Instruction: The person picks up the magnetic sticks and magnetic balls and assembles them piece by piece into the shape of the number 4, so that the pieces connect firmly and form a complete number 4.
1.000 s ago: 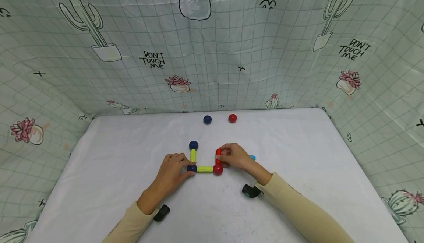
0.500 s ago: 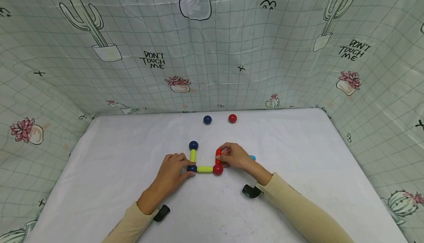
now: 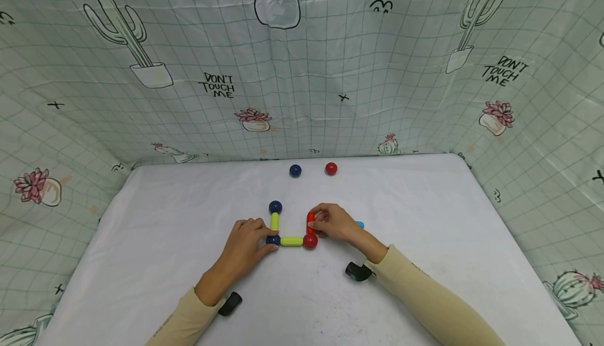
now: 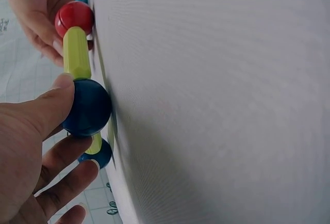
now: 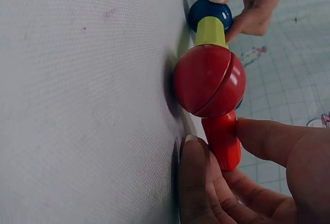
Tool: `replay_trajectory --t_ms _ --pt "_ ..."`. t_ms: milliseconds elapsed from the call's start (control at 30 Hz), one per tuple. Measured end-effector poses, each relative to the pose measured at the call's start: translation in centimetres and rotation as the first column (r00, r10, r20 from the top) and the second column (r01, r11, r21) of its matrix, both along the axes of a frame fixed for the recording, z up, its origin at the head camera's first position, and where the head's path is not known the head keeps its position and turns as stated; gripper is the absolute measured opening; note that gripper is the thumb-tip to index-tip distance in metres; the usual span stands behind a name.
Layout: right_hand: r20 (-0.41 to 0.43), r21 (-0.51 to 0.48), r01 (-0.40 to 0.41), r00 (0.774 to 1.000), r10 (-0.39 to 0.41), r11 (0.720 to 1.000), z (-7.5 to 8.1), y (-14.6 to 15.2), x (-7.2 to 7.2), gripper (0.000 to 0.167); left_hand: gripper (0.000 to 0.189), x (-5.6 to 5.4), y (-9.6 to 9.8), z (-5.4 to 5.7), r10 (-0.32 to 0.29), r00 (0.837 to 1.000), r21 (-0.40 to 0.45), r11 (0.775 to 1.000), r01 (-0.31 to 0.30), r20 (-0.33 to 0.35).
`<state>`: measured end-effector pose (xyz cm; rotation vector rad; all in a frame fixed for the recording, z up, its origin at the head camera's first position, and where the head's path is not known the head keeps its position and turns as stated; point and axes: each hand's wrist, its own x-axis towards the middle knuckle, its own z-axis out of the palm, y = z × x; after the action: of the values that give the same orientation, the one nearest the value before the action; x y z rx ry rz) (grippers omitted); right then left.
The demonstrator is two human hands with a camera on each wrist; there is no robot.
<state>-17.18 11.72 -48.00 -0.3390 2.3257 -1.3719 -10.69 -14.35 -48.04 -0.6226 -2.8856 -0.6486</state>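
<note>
On the white table, balls and rods form a U open at the far side. My left hand [image 3: 245, 241] pinches the blue corner ball [image 4: 88, 108] between thumb and fingers. From it a yellow-green rod [image 3: 292, 241] runs right to a red ball [image 3: 310, 241]. A second yellow-green rod [image 3: 274, 221] leads away to another blue ball [image 3: 276, 207]. My right hand [image 3: 332, 221] pinches a red rod [image 5: 223, 140], one end of which meets the red ball. Part of this rod is hidden behind the fingers in the head view.
A loose blue ball [image 3: 295, 171] and a loose red ball [image 3: 331, 168] lie near the table's far edge. A light-blue piece [image 3: 360, 224] shows just past my right hand, mostly hidden by it. Behind the table hangs a patterned cloth [image 3: 302, 73].
</note>
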Motion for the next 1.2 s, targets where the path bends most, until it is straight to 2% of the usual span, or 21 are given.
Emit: replay_trajectory --t_ms 400,633,867,1000,1200 --pt "-0.068 0.035 -0.029 0.997 0.031 0.999 0.2 0.6 0.0 0.035 0.030 0.0 0.0 0.1 -0.009 1.000 -0.035 0.999 0.009 -0.001" --pt "-0.082 0.058 -0.019 0.996 0.023 0.998 1.1 1.7 -0.3 0.032 0.032 0.0 0.5 0.9 -0.020 1.000 -0.070 0.997 0.019 -0.012" --pt "-0.110 0.046 0.029 0.994 -0.024 0.998 2.0 2.9 -1.4 0.033 0.033 -0.3 2.8 1.5 -0.068 0.998 -0.059 0.996 0.067 -0.013" --pt "-0.120 0.042 0.066 0.991 -0.060 0.997 2.2 3.7 -2.2 0.035 0.033 -0.5 4.3 1.3 -0.083 0.997 -0.055 0.995 0.082 -0.001" --pt "-0.114 0.047 0.149 0.983 -0.143 0.988 2.5 4.7 -3.6 0.036 0.033 -0.5 6.0 0.7 -0.063 0.998 -0.065 0.996 0.063 -0.009"
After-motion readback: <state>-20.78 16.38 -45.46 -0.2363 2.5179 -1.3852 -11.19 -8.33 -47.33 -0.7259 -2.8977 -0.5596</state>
